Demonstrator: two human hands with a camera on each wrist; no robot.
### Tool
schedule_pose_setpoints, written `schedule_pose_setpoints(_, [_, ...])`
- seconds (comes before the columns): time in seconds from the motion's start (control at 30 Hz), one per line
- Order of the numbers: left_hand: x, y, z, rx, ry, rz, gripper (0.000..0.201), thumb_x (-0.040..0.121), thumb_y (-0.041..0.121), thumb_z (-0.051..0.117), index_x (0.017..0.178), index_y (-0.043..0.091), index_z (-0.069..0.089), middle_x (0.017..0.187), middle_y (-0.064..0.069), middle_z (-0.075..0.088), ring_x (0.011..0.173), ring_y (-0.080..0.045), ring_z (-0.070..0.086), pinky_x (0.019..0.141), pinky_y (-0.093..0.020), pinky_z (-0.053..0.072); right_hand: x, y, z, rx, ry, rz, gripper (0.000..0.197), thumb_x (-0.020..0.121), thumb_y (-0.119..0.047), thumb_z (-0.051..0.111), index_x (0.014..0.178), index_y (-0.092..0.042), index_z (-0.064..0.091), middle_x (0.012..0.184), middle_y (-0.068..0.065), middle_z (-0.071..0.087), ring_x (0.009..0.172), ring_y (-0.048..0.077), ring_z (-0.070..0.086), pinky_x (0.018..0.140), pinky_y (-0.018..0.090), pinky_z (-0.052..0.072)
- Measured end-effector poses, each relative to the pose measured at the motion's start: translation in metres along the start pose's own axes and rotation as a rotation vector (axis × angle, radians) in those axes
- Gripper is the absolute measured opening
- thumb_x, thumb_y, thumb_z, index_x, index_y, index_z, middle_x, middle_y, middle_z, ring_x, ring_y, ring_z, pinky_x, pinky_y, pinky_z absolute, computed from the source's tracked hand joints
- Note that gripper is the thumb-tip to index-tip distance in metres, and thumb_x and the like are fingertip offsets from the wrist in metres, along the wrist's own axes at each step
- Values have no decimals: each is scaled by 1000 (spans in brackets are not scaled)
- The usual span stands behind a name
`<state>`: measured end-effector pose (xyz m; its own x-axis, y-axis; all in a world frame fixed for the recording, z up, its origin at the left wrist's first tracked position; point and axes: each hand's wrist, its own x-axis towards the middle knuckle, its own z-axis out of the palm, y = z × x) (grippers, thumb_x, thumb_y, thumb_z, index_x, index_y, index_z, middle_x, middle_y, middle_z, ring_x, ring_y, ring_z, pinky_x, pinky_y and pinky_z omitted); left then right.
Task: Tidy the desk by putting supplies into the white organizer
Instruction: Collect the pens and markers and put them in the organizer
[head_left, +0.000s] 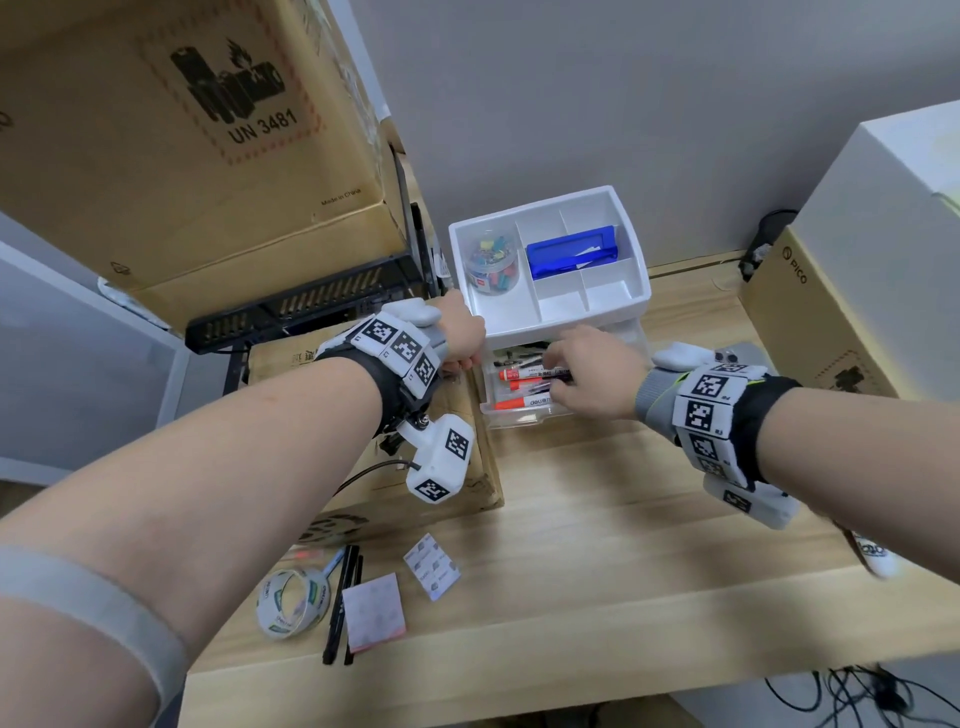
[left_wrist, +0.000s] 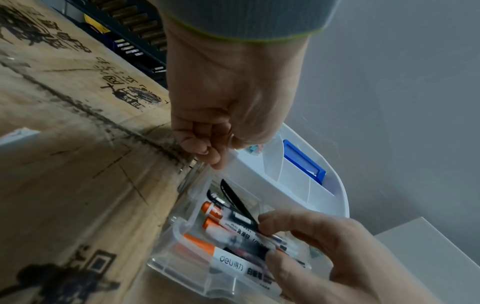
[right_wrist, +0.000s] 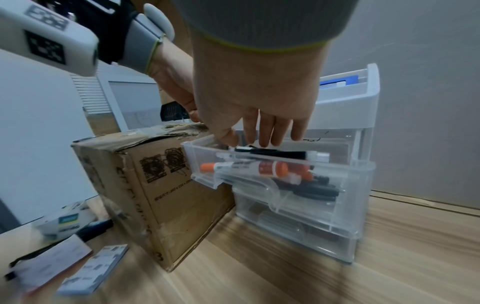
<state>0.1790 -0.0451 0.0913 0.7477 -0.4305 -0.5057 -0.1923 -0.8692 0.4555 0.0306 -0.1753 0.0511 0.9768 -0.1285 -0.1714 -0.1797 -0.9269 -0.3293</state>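
Observation:
The white organizer stands at the back of the desk, its clear top drawer pulled out. Orange-capped markers and black pens lie in the drawer. My left hand grips the organizer's top left corner with curled fingers. My right hand reaches into the drawer, where thumb and forefinger pinch a black pen lying on top of the markers. In the right wrist view the other fingers point straight down above that pen.
The top tray holds a jar of clips and a blue box. A tape roll, black pens, a sticky pad and a label sheet lie at the desk's front left. Cardboard boxes flank the organizer.

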Motion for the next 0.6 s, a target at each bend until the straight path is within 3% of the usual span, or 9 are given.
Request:
schedule_pose_setpoints(0.07, [-1, 0, 0, -5, 5, -7, 25, 101, 10, 36, 119, -1, 49, 95, -28, 72, 66, -30, 62, 54, -33, 49, -6, -4, 4, 1, 92, -96, 22, 81, -26, 58, 96, -15, 69, 96, 2, 65, 95, 24, 57, 81, 39, 50])
schedule_pose_setpoints(0.13, [0, 0, -1, 3, 5, -13, 24, 101, 10, 37, 120, 0, 49, 96, -27, 72, 68, -30, 62, 56, -34, 50, -15, -10, 6, 44, 125, -204, 11, 80, -26, 57, 84, -19, 64, 84, -2, 62, 80, 22, 57, 69, 35, 48])
schedule_pose_setpoints(0.27, [3, -2, 1, 21, 24, -9, 28, 101, 12, 39, 125, -1, 47, 94, -21, 73, 67, -31, 64, 62, -36, 54, -34, -15, 20, -66, -42, -348, 13, 78, -30, 52, 67, -26, 47, 61, -7, 54, 56, 21, 52, 51, 31, 45])
schedule_pose_setpoints(0.33, [4, -2, 2, 41, 22, -3, 27, 102, 11, 37, 123, -1, 48, 97, -24, 73, 70, -31, 63, 63, -37, 54, -37, -12, 28, -206, -71, -372, 14, 78, -32, 49, 67, -23, 49, 59, -1, 59, 53, 26, 54, 49, 29, 43])
schedule_pose_setpoints(0.43, [7, -3, 3, 55, 28, 1, 27, 102, 11, 37, 124, 0, 47, 96, -24, 73, 71, -30, 63, 68, -39, 55, -35, -15, 34, -279, -81, -361, 13, 81, -31, 46, 78, -21, 54, 68, 1, 64, 61, 28, 59, 51, 29, 38])
schedule_pose_setpoints(0.53, [9, -5, 2, 28, 53, -6, 32, 100, 15, 43, 126, -3, 48, 82, -13, 70, 64, -27, 66, 62, -33, 57, -33, -23, 35, -311, -80, -299, 14, 85, -29, 46, 88, -17, 52, 79, 4, 66, 67, 29, 60, 53, 30, 36])
schedule_pose_setpoints(0.6, [9, -6, 2, 17, 63, 1, 35, 99, 16, 46, 127, -3, 50, 75, -8, 65, 58, -23, 65, 55, -30, 55, -29, -27, 34, -299, -75, -247, 16, 86, -28, 46, 92, -15, 52, 82, 5, 67, 68, 30, 61, 55, 31, 42])
